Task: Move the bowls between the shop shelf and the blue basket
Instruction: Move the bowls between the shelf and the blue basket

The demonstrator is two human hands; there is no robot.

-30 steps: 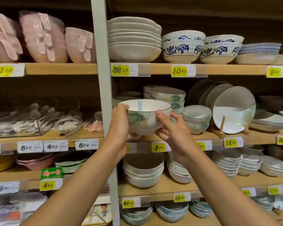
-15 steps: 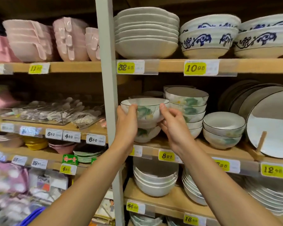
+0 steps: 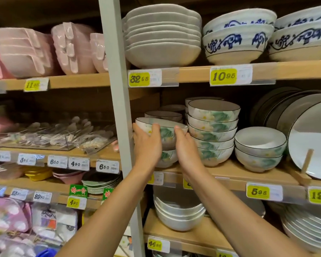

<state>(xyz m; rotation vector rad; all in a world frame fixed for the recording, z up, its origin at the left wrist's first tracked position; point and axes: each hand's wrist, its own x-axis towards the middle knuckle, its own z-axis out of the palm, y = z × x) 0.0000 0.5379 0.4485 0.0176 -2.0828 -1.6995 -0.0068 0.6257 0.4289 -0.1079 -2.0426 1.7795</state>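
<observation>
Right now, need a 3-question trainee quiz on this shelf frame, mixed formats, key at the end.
1. True or false: the left hand and the right hand both grip the held bowl.
2. What does the held bowl sit over? A) a large plate B) another leaf-pattern bowl C) a pink dish
3. Fill in: the tall bowl stack stands directly to the ____ of the held bowl, as the camera sees it.

Key:
1. True. One hand is on each side of the bowl.
2. B. The lower bowl rests on the middle shelf; contact between the two is hidden by the hands.
3. Right.
</observation>
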